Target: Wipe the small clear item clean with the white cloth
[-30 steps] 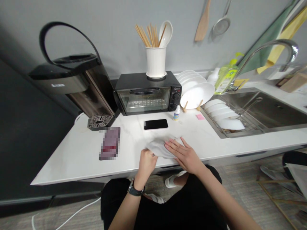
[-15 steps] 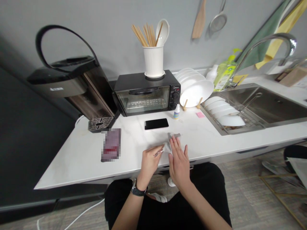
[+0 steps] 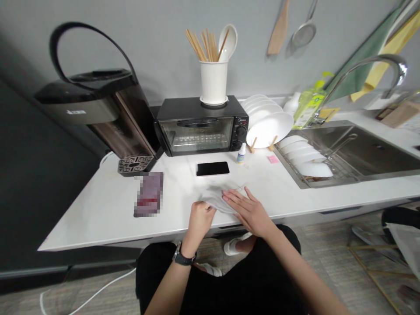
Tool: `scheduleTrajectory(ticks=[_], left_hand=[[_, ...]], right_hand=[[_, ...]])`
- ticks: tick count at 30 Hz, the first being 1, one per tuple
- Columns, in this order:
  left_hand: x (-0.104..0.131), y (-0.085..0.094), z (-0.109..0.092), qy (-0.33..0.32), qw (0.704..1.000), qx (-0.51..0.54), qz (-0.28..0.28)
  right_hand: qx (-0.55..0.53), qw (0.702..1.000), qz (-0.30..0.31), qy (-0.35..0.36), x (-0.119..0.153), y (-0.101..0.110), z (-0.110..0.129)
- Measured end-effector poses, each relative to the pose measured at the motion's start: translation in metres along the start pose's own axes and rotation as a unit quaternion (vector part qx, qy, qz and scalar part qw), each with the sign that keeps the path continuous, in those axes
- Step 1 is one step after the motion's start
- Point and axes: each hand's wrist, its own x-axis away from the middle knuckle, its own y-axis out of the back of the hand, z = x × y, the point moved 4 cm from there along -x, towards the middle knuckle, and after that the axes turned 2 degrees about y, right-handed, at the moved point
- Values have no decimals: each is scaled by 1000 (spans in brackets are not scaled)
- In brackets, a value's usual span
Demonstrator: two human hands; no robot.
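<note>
Between my hands, near the front of the white countertop (image 3: pixel 177 197), lies a thin greyish sheet (image 3: pixel 213 196); whether it is cloth or plastic film I cannot tell. My left hand (image 3: pixel 201 218) is closed on its near left edge, fingers curled under and partly hidden. Laid flat over its right part is my right hand (image 3: pixel 249 212), with fingers stretched out and thumb apart. Just beyond the sheet rests a phone (image 3: pixel 212 169), its dark screen facing up. A small white spray bottle (image 3: pixel 241 154) with a blue and yellow label stands upright to the phone's right.
Behind are a toaster oven (image 3: pixel 200 131) topped by a white utensil holder (image 3: pixel 214 81), and white plates (image 3: pixel 269 129) in a rack. A water dispenser (image 3: pixel 108 118) and a blurred purple item (image 3: pixel 149 194) are left. The sink (image 3: pixel 377 151) is right, a pink note (image 3: pixel 272 159) beside it.
The greyish sheet, bunched up before, is now spread wider. My left hand has shifted slightly left. My right hand has turned so its fingers point left across the sheet.
</note>
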Motion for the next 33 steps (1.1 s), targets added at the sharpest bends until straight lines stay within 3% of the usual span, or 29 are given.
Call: scheduleTrajectory(ticks=[3,6,12,16,19,22,26,30,33], left_hand=[[0,-2,-2,3,1000,26,-2],[1,-4,-5,-1,997,74,2],[3,-4,-4,-11,998,60,19],[4,0,-2,3,999,7,31],[6,3,-4,2,999,3,37],[5,3,-4,1,999,-3,39],[3,0,2,11,999,-25,26],[2,-2,4,8,999,-26,18],[2,-2,-1,-5,1000,1,7]], right_hand=[[22,998,-15,-49,8,8,-24],[47,990,-35,-127,14,1,-27],[84,962,-118,-232,6,-28,31],[64,969,-120,-208,-12,-41,73],[38,982,-97,-158,-18,-46,85],[10,995,-65,-76,-15,-44,75],[-23,1000,-12,17,-3,-30,37],[-11,1000,25,15,4,-12,-3],[17,999,15,-33,5,-2,-23]])
